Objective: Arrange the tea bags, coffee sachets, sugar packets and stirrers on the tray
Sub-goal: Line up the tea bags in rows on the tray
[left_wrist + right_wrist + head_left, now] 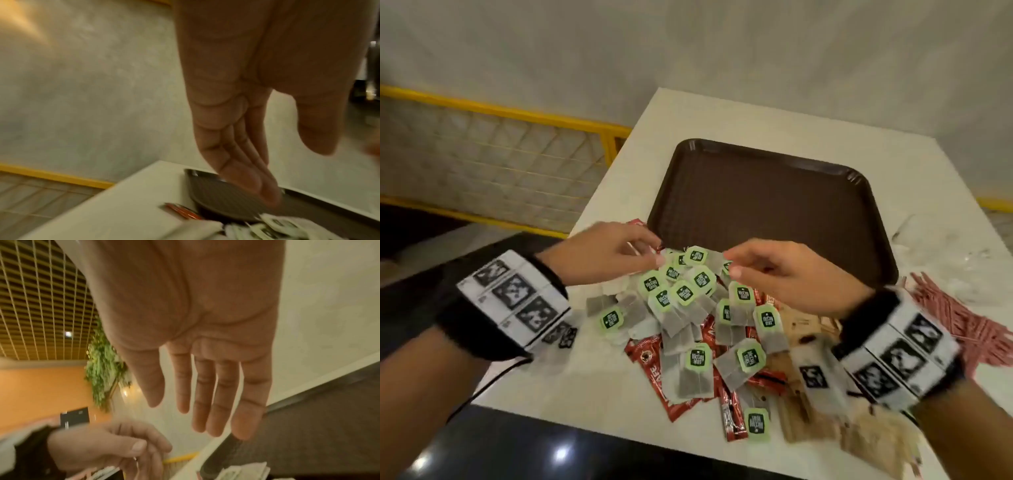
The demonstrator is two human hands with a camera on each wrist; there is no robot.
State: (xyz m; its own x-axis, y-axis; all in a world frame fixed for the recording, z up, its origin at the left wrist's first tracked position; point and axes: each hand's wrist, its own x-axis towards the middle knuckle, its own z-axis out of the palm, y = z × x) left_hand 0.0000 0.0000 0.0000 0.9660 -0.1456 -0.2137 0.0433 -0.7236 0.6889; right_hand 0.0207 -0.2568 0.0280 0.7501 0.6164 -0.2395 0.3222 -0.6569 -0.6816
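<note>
An empty brown tray lies at the back of the white table. In front of it is a loose pile of tea bags with green tags, lying over red coffee sachets and brown sugar packets. Pink stirrers lie in a heap at the right. My left hand hovers over the pile's far left corner, fingers loosely bent, and I see nothing in it. My right hand reaches in from the right, fingers straight and empty, beside the farthest tea bag. The wrist views show both the left hand and the right hand with fingers extended.
Crumpled clear plastic lies on the table right of the tray. A yellow railing with wire mesh runs along the left, past the table's edge. A dark glossy surface borders the table's near side.
</note>
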